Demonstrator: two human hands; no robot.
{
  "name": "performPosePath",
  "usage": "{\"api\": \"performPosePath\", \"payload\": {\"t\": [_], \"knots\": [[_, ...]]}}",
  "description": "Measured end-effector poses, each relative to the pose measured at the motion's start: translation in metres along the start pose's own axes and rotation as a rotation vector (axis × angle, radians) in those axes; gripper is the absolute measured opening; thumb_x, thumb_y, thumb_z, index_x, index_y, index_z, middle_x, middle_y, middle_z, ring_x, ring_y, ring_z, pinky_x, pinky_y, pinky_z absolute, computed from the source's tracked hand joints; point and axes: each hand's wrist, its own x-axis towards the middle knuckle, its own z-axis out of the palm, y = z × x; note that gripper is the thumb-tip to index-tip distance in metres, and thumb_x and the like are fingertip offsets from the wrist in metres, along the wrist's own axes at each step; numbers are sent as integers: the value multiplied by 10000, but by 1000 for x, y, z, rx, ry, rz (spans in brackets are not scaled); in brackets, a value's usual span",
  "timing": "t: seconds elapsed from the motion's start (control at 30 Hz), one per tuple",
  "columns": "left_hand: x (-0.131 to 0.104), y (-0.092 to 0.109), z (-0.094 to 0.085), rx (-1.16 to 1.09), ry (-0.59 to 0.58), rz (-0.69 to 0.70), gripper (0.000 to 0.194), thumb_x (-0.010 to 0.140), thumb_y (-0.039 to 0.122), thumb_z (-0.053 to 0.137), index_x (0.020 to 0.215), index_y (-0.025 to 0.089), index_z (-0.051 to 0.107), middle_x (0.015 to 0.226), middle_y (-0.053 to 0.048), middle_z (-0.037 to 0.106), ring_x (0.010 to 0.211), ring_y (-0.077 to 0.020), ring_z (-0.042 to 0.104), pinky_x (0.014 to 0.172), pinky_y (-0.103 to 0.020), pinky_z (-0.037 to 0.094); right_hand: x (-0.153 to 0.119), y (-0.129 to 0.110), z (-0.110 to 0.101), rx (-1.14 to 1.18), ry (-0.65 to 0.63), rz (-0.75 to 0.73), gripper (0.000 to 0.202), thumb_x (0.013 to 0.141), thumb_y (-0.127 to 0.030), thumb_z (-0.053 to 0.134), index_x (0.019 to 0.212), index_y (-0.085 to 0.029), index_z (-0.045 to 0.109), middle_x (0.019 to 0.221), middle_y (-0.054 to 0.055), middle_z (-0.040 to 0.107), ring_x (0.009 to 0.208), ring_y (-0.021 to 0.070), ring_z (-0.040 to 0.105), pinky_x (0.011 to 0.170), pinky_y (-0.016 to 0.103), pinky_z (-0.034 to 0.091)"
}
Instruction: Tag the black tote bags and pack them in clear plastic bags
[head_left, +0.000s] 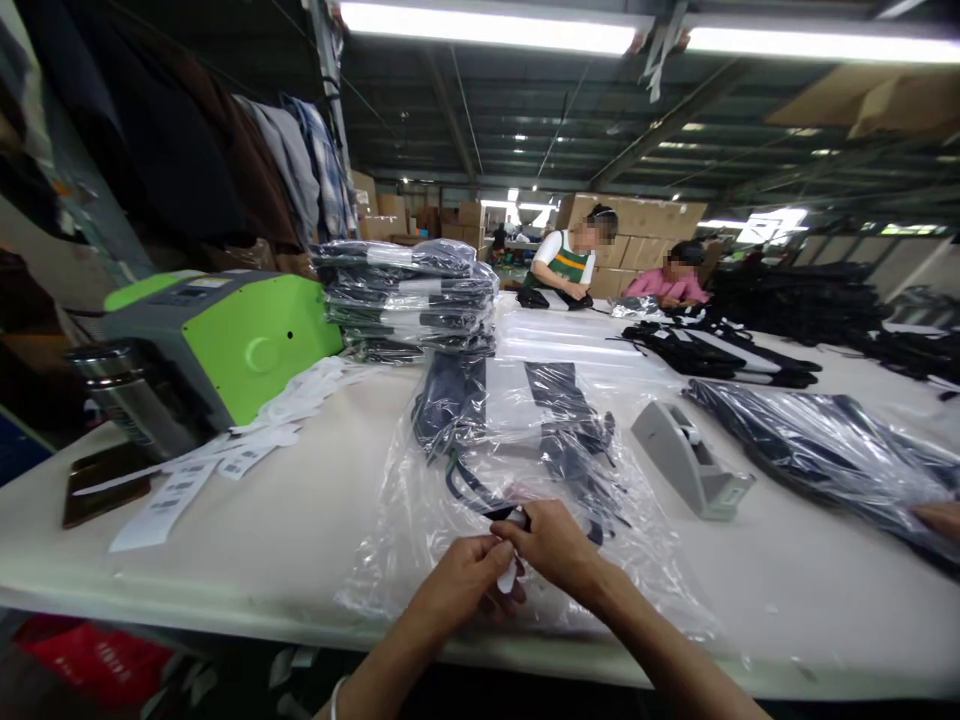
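In front of me a folded dark garment (pixel 551 385) with a broad white band lies in a clear plastic bag (pixel 397 530). Dark cords and straps trail from it towards me. My left hand (pixel 476 572) is closed, pinching a small white tag (pixel 508 577) over the near end of the bag. Close against it, my right hand (pixel 555 540) has its fingers closed round the upper part of the tag, beside a dark strap (pixel 498 513). The fingers partly cover where tag and strap meet.
A grey tape dispenser (pixel 690 460) stands right of the bag. Left are a stack of bagged garments (pixel 409 300), a green machine (pixel 259 335), printed labels (pixel 169 500), a thermos (pixel 139 400) and a phone (pixel 105 485). Another person's hand (pixel 941 520) touches a bagged garment (pixel 825 450).
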Motion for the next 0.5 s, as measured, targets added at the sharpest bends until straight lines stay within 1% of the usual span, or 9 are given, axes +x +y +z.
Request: {"api": "performPosePath", "payload": {"t": [0.07,0.1,0.17,0.23,0.3,0.33,0.4,0.43,0.5], "knots": [[7,-4,7,-34,9,3,591,763,721,564,872,142,605,662,-23,628,524,-140,585,489,-235,421,0,-2,1,117,-77,40,232,872,-347,580,732,-186,670,614,9,671,582,151,624,560,234,391],[6,-6,10,-8,12,11,557,764,694,572,861,147,607,614,-1,597,481,-128,546,470,-232,402,0,-2,2,188,-141,55,233,876,-357,568,750,-188,667,590,-6,649,548,141,610,531,225,388],[-4,-6,18,86,14,50,454,818,608,535,838,161,610,573,24,557,441,-113,486,457,-231,373,1,-1,1,326,-279,97,218,863,-368,569,774,-191,659,587,-26,629,499,120,566,470,208,367],[-17,-4,24,233,14,128,338,881,487,493,766,184,587,575,28,543,476,-112,485,493,-231,363,4,1,-3,398,-378,175,205,839,-370,581,784,-192,666,654,-21,664,507,108,529,429,197,335],[-29,-1,25,427,18,222,298,917,389,475,705,196,557,625,15,577,573,-122,537,570,-236,373,8,0,-12,385,-415,263,231,837,-390,575,800,-193,691,722,-4,704,556,115,529,421,193,329],[-32,1,22,538,30,250,291,926,359,471,702,198,564,663,5,609,631,-135,570,614,-243,382,9,-1,-17,370,-409,294,252,844,-405,566,820,-194,701,737,3,715,575,123,536,423,194,335],[-30,4,10,752,96,229,254,925,328,472,752,209,614,750,-23,680,733,-181,630,690,-274,411,11,-9,-24,354,-364,306,296,872,-423,522,822,-193,701,746,14,721,584,132,543,431,204,347],[-24,6,1,830,141,202,243,922,318,468,788,214,643,787,-38,708,771,-208,652,724,-298,431,10,-15,-24,349,-344,275,308,887,-409,495,802,-191,695,754,19,724,582,133,548,446,210,358],[-6,8,-19,865,239,199,249,907,295,461,833,216,685,836,-63,739,834,-250,673,790,-351,473,7,-29,-20,258,-282,138,297,895,-351,479,761,-184,685,786,34,734,614,141,580,515,227,395]]}}
